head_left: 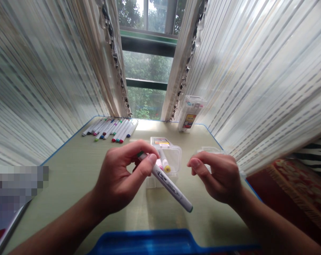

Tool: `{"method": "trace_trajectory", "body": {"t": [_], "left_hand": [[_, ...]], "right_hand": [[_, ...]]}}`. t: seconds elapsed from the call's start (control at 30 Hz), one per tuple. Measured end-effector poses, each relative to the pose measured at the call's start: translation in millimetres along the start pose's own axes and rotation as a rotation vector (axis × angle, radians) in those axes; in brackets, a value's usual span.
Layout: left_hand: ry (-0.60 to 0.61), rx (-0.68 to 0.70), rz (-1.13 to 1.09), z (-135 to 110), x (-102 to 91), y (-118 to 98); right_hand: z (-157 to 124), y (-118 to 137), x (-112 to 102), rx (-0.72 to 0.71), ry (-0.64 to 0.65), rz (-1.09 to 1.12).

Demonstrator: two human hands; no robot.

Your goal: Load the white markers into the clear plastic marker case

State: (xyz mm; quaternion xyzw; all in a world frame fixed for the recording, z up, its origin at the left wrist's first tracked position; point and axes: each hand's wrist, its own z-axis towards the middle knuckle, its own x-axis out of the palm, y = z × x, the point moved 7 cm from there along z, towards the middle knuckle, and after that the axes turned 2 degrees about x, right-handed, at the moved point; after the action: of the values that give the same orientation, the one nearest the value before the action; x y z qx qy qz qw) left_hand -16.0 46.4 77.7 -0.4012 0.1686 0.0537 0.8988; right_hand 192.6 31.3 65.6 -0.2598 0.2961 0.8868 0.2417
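Pinched between the thumb and fingers of my left hand point(123, 173) is a white marker point(173, 189) with green ends. It slants down to the right, over the middle of the table. Just behind it lies an open clear plastic case point(177, 156); a yellow-ended marker point(164, 162) and a pink-ended one show inside, partly covered by my hand. My right hand point(220, 177) hovers right of the marker, apart from it, fingers curled and thumb against the index finger, with nothing visible in them. A clear plastic piece point(210, 150) is partly hidden behind that hand.
Several white markers with coloured ends point(120, 131) lie side by side at the table's far left. An upright clear case point(188, 115) with markers stands at the far right. A blue tray point(147, 243) runs along the near edge. Curtains point(70, 71) hang around the table point(75, 163).
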Motion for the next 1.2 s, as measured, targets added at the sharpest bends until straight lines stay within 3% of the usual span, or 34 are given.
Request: {"method": "trace_trajectory", "body": {"t": [0.37, 0.57, 0.87, 1.2], "left_hand": [[-0.058, -0.085, -0.108, 0, -1.6, 6], [-0.199, -0.212, -0.179, -3, -6.2, 11], [-0.249, -0.228, -0.256, -3, -10.3, 20], [-0.306, -0.272, -0.316, 0, -10.2, 23]], "right_hand": [[0, -1, -1, 0.000, -0.011, 0.054], [-2, -6, -2, 0.036, -0.031, 0.152], [-5, -7, -2, 0.034, -0.004, 0.209], [0, 1, -4, -0.004, 0.019, 0.082]]}}
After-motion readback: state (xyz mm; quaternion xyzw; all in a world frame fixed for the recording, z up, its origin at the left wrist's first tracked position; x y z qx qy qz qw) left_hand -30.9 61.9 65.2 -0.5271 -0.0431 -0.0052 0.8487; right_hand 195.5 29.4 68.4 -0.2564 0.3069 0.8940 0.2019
